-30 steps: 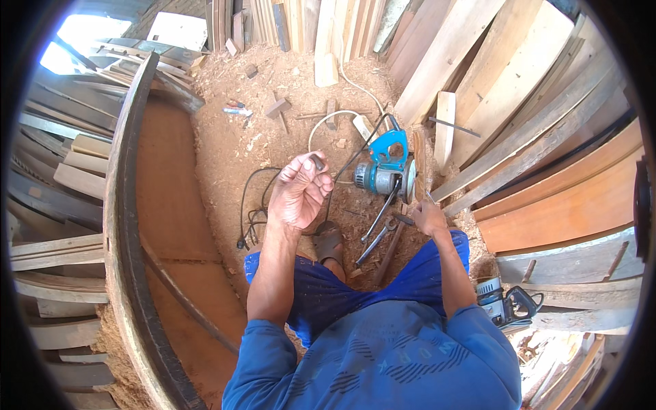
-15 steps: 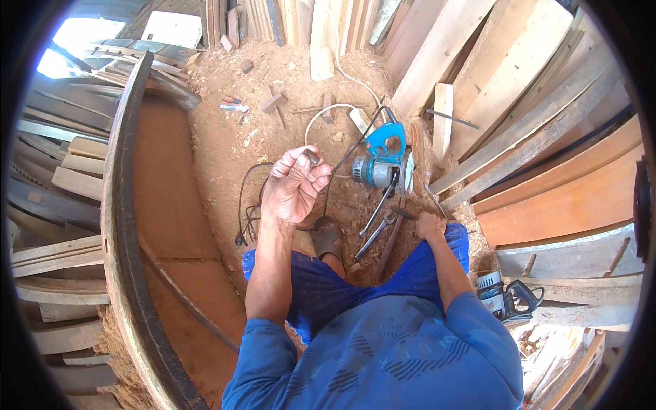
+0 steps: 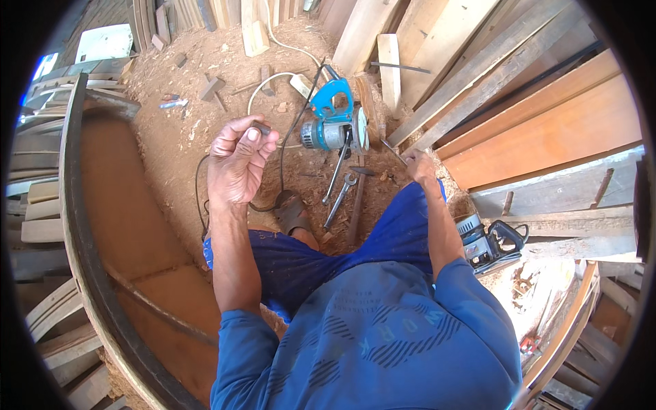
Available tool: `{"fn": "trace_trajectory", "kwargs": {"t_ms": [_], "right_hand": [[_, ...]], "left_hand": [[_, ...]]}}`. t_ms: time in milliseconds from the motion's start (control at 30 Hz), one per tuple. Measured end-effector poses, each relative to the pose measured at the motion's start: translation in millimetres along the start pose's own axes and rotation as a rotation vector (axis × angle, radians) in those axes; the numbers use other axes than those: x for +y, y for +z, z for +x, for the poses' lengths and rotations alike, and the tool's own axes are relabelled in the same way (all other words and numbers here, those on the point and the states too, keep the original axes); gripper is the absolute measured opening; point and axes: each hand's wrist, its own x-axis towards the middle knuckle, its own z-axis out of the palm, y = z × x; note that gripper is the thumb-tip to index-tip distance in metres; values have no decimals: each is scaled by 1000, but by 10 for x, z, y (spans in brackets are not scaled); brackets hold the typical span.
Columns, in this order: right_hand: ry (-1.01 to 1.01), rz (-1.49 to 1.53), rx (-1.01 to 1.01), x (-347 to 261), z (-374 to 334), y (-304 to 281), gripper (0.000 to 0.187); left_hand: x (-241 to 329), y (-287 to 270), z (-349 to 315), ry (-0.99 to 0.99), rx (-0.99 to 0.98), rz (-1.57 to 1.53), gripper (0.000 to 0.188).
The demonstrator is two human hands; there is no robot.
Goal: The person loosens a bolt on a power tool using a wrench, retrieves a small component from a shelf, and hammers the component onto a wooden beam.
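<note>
My left hand [image 3: 236,160] is raised above the ground, its thumb and fingers pinching a short, dark, rounded piece [image 3: 261,128]. My right hand [image 3: 420,166], beyond my right knee, is closed around the end of a thin dark metal rod [image 3: 393,152]. Between the hands a blue and grey router [image 3: 331,130] lies on its side on the sawdust. One long metal tool [image 3: 335,171] reaches up to the router's middle. Beside it lie an open-end wrench [image 3: 339,199] and a hammer [image 3: 357,205] with a dark head.
A curved wooden panel [image 3: 133,198] stands at my left. Boards [image 3: 444,75] lean at the far right, with orange-brown planks [image 3: 547,123] nearer. Another power tool [image 3: 488,240] sits by my right elbow. A pale cord [image 3: 263,85] and a dark cord [image 3: 292,130] run over the ground.
The view has shifted, so the scene sits further left and higher. My right hand has moved outward, away from the router. My left hand keeps the dark piece pinched.
</note>
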Motion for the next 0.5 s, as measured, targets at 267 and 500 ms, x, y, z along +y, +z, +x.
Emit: {"fn": "trace_trajectory", "kwargs": {"t_ms": [267,500], "right_hand": [[11,-428,-324,23,30,404,25],[150,-440,-390,-10,-192,861,39]], "left_hand": [[-21,172,63,11,-61,93,21],[-70,267,-8,35,37,456,26]]}}
